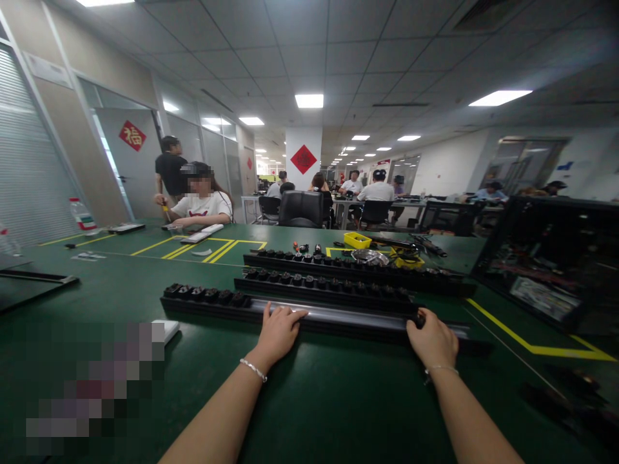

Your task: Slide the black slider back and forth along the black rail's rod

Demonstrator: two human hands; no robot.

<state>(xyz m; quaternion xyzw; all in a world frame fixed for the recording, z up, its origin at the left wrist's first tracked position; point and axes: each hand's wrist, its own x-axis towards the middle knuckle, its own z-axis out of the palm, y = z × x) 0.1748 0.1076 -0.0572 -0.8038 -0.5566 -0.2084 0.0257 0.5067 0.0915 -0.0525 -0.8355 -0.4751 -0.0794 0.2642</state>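
A long black rail (338, 317) with a silvery channel lies across the green table (309, 399) in front of me. Several black clips sit in its left end (206, 294). My left hand (279, 332) rests on the rail's middle, fingers laid flat over its edge. My right hand (432, 340) is curled over the rail further right, fingers closed around a small black part whose shape I cannot make out. Two more black rails (333, 283) studded with black clips lie parallel just behind.
A yellow bin (356, 240) and a metal bowl (370, 256) stand behind the rails. A black open case (551, 264) sits at right inside yellow floor-tape lines. A white object (167, 330) lies at left. A seated person (200, 201) works at the far left; others sit further back.
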